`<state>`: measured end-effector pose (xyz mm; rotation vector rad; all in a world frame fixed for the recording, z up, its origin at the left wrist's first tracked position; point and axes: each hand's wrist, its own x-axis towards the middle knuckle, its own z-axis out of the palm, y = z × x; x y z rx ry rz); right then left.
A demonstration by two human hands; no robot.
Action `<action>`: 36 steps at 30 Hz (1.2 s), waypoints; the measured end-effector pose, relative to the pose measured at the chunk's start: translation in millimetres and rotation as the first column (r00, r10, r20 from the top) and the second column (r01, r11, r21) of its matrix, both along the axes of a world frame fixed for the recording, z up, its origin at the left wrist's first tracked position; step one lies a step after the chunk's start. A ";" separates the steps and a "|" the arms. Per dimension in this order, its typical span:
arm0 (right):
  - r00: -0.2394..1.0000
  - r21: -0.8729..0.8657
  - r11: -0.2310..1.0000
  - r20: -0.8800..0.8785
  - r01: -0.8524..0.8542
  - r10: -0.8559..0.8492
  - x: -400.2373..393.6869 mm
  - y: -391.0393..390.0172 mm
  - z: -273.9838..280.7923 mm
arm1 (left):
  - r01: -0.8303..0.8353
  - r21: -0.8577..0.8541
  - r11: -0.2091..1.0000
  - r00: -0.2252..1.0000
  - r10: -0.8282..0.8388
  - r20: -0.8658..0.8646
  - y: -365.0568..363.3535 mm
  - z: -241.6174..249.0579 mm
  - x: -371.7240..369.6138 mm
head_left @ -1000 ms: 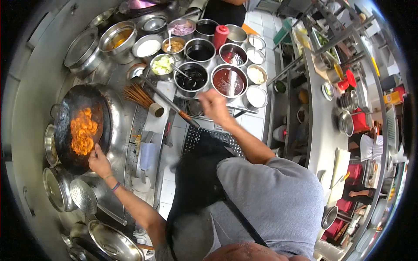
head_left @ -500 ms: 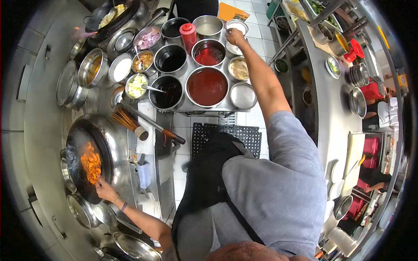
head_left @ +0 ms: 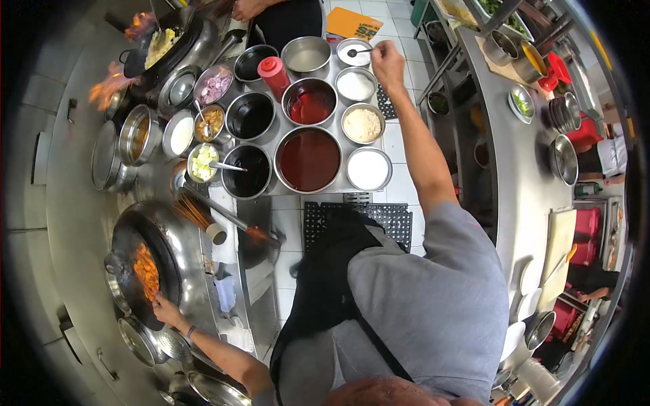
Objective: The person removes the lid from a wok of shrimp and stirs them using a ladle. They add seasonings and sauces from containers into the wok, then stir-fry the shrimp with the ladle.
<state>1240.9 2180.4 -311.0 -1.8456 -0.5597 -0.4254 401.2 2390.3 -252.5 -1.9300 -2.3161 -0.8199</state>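
My right hand (head_left: pixel 388 64), fingers pinched together, grips the handle of a small dark spoon (head_left: pixel 361 52). The spoon's bowl is over white powder in a steel container (head_left: pixel 353 62) at the back right of the sauce table. At the left, my left hand (head_left: pixel 166 309) is closed at the near edge of a dark wok (head_left: pixel 128 230). Orange, sauce-coated food pieces (head_left: pixel 146 271) lie inside it, just beyond my fingers. Close to the right hand are further containers of white powder (head_left: pixel 356 85) and beige powder (head_left: pixel 363 125).
Pots of red sauce (head_left: pixel 308 159) and dark sauce (head_left: pixel 250 115) crowd the table beside a red squeeze bottle (head_left: pixel 273 74). Flames (head_left: pixel 112 86) rise by a second wok (head_left: pixel 193 51), near another person's hand (head_left: pixel 249 8). A ladle handle (head_left: pixel 233 218) crosses the stove edge.
My right hand has drawn back slightly to the right, and a spoon now shows in it. My left hand stays at the wok. Flames have grown at the far wok, where another person's hand appears.
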 end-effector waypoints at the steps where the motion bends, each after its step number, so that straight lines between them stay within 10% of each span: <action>1: 1.000 -0.082 0.997 -0.013 -0.002 0.001 8.5 9.1 -10.4 | 0.004 -0.002 1.000 1.000 -0.004 -0.007 1.0 -2.0 -2.7; 8: 0.998 -0.273 0.962 -0.058 -0.023 0.007 35.5 32.4 -64.4 | -0.016 -0.028 0.999 0.999 0.015 -0.034 3.7 0.2 -7.1; 20: 0.950 0.159 0.975 -0.297 0.153 -0.101 78.2 4.1 -119.0 | 0.062 0.010 0.998 0.998 -0.062 -0.024 5.5 -8.9 -15.0; 24: 0.969 -0.125 0.979 -0.168 0.163 -0.183 5.0 -44.4 -17.4 | -0.038 -0.012 0.999 0.999 0.038 -0.008 -0.7 -7.5 -2.4; 30: 0.824 0.464 0.818 -0.273 -0.339 0.497 -109.2 29.1 30.2 | -0.011 0.216 0.976 0.995 0.032 -0.097 1.4 -11.4 15.3; 34: 0.701 0.517 0.667 -0.168 -0.536 0.693 -272.8 141.5 89.6 | 0.004 0.239 0.971 1.000 -0.003 -0.006 0.4 -9.1 20.2; 35: 0.719 0.239 0.742 -0.189 -0.627 0.669 -327.6 152.9 130.0 | 0.009 0.228 0.974 1.000 -0.010 0.004 -0.1 -9.2 19.7; 36: 0.710 0.309 0.667 0.041 -0.678 0.703 -377.4 176.9 138.9 | -0.005 0.221 0.975 1.000 0.001 0.016 0.5 -8.4 20.4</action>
